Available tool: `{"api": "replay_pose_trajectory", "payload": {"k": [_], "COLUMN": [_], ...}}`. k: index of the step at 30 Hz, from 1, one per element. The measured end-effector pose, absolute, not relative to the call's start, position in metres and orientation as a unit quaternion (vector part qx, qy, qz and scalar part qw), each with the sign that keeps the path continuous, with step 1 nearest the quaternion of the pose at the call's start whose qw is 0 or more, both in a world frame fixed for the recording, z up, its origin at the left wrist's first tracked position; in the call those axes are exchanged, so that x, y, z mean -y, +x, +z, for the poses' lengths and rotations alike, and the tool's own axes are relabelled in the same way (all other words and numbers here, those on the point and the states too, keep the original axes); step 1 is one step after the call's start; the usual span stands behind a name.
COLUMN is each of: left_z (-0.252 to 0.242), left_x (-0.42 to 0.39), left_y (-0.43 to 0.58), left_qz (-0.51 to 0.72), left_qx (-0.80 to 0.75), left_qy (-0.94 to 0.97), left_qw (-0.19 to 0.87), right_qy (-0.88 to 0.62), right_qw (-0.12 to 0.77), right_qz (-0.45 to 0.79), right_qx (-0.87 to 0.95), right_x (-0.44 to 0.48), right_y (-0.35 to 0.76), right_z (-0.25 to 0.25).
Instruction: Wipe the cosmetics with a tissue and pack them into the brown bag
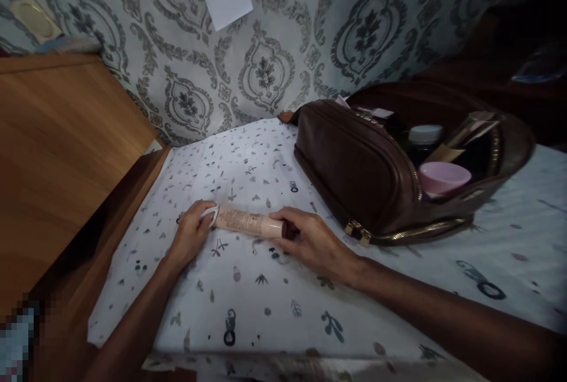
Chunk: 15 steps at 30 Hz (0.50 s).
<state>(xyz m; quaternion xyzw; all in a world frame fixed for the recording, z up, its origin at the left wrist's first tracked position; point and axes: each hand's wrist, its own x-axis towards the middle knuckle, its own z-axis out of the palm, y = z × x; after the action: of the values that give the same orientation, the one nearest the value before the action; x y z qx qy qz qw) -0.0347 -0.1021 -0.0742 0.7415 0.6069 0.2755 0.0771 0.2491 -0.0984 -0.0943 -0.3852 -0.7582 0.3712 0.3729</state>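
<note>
You have the tube out left of the open bag, cap seemingly on, left hand and right hand gripping its ends.

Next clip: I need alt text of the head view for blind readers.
A right hand holds the glossy end of a beige tube, the left hand at its other end, over a white printed cloth. To the right, an open brown bag contains a pink container; patterned wallpaper is behind.
</note>
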Motion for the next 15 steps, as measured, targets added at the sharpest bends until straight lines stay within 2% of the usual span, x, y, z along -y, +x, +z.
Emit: {"api": "replay_pose_trajectory", "payload": {"k": [8,15], "left_z": [-0.076,-0.075], "left_x": [0.118,0.125], "left_y": [-0.037,-0.027], "left_qz": [0.286,0.311], "left_qx": [-0.582,-0.561], "left_qy": [0.758,0.766], "left_qw": [0.062,0.033], "right_qy": [-0.377,-0.37], "right_qw": [0.352,0.412], "right_qz": [0.611,0.606], "right_qx": [0.601,0.571], "right_x": [0.086,0.084], "right_y": [0.244,0.239], "right_z": [-0.087,-0.098]}}
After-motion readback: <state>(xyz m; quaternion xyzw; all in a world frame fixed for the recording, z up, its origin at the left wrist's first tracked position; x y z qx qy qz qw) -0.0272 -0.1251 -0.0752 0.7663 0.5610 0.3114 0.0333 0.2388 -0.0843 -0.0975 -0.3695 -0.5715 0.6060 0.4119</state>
